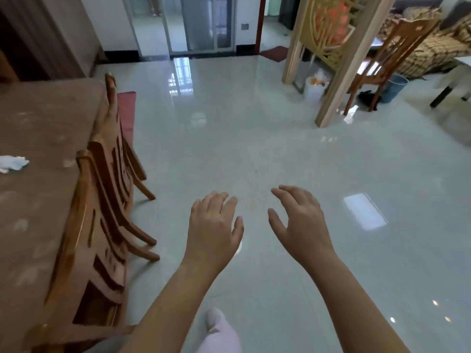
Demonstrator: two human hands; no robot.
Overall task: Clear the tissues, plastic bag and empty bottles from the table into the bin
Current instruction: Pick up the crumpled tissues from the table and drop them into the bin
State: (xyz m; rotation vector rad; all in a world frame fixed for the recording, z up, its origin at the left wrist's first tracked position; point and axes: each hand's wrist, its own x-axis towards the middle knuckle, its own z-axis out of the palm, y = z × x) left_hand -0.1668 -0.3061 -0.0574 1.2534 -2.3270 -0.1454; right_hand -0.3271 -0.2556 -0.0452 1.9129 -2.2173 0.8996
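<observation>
A person stands on a glossy tiled floor, both bare hands held out in front, palms down. The left hand and the right hand are both empty, fingers loosely spread and slightly curled.

To the left is the brown worktop, with 3 wooden chairs pushed against its near side. 1 crumpled white tissue lies on it at the left edge of the view, well apart from both hands.

Across the room, a white bin sits beside a wooden partition, and a blue bucket stands behind another chair; which one is meant cannot be told.

Likely risks: the tissue could be overlooked since the person faces away from the worktop, the chairs could block the reach, and the shiny floor may be slippery.

Most of the worktop is cut off, so no bottles or plastic bag are visible. The white bin's contents are blurred
</observation>
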